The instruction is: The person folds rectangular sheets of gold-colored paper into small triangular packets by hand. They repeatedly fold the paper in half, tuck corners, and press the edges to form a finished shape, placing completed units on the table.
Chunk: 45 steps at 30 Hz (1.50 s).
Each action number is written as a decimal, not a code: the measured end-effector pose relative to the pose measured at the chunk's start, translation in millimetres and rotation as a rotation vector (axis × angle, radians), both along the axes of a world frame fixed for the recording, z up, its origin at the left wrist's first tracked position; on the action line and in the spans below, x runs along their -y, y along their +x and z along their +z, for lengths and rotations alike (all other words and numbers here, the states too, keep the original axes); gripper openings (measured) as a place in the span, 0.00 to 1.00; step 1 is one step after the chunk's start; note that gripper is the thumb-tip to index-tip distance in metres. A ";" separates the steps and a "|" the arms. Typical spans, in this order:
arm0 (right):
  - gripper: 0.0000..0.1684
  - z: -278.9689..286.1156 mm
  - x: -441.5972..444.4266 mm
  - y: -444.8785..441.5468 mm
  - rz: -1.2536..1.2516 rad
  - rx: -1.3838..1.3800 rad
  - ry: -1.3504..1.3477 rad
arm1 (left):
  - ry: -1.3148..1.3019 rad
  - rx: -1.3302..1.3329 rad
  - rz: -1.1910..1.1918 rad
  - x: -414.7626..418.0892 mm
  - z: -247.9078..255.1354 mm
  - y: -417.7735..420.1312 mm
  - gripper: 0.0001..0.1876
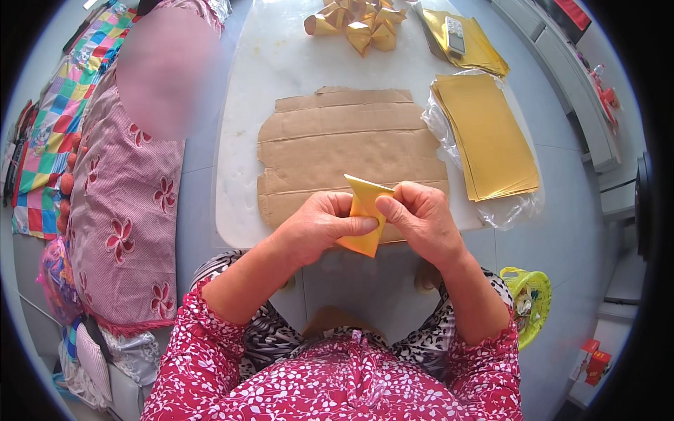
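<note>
Between my hands, above the near edge of a flattened cardboard sheet [347, 137], is a partly folded piece of gold paper [363, 242] with a pointed top corner. My left hand [321, 226] grips its left side, thumb flat across the front. My right hand [426, 218] pinches its upper right edge between thumb and fingers. A stack of flat gold paper sheets [489, 137] lies on clear plastic to the right of the cardboard. Several folded gold paper pieces [358, 26] sit in a pile at the far side of the table.
The white table [242, 100] also bears more gold sheets [484, 47] at the far right, with a remote control [455, 36] on top. A sofa under a pink flowered cover [126, 210] stands at the left. A yellow-green plastic basket [537, 305] stands on the floor at the right.
</note>
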State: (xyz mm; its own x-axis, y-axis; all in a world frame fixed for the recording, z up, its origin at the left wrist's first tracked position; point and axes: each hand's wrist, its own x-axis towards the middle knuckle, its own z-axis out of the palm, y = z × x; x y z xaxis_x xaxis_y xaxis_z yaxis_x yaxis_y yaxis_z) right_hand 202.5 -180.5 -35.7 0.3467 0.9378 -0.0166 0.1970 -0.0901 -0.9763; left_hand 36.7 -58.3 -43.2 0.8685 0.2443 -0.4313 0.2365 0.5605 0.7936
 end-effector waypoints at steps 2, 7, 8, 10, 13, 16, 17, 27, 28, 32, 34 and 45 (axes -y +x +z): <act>0.21 -0.6 0.0 0.5 0.010 0.032 -0.023 | 0.005 -0.013 0.009 0.3 2.0 0.7 0.15; 0.17 -7.0 -2.1 -4.0 -0.043 -0.082 -0.004 | -0.038 0.047 0.058 1.0 -2.1 1.2 0.16; 0.16 -4.2 -1.5 -4.7 -0.015 -0.094 -0.027 | -0.048 0.069 0.084 1.5 -3.7 1.2 0.16; 0.15 3.6 -0.7 -5.2 0.042 -0.119 -0.071 | -0.050 0.063 0.106 0.7 -5.7 1.4 0.16; 0.16 -6.4 -1.4 -4.3 0.011 0.030 0.008 | -0.010 0.044 0.120 0.1 -8.2 1.0 0.16; 0.16 -6.0 -1.8 -5.9 -0.016 -0.009 -0.028 | -0.025 0.061 0.157 1.9 -2.3 2.4 0.15; 0.15 -4.9 -2.0 -6.3 0.006 -0.023 -0.058 | -0.043 0.074 0.175 2.6 -0.2 2.9 0.14; 0.13 -6.7 -1.8 -15.3 0.006 -0.094 -0.137 | -0.092 0.141 0.459 6.0 -9.8 7.1 0.11; 0.13 -6.5 -2.6 -17.0 -0.013 -0.133 -0.147 | -0.113 0.158 0.487 6.9 -10.5 8.8 0.11; 0.12 -17.7 -3.1 -35.5 -0.056 -0.296 -0.064 | -0.207 0.250 0.550 10.5 -11.1 14.5 0.10; 0.12 -18.2 -1.9 -39.9 -0.097 -0.300 -0.068 | -0.233 0.285 0.537 11.3 -13.9 13.6 0.09; 0.12 -18.1 -2.9 -44.1 -0.099 -0.196 0.031 | -0.306 0.346 0.540 12.7 -14.5 16.4 0.07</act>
State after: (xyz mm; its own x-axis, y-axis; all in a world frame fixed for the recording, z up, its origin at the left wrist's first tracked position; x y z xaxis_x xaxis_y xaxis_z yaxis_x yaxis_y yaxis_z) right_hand 158.4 -177.5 -53.8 0.4304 0.9003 -0.0643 -0.0048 -0.0690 -0.9976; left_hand 53.1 -71.0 -57.7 0.7596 0.5916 -0.2703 -0.3749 0.7379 0.5612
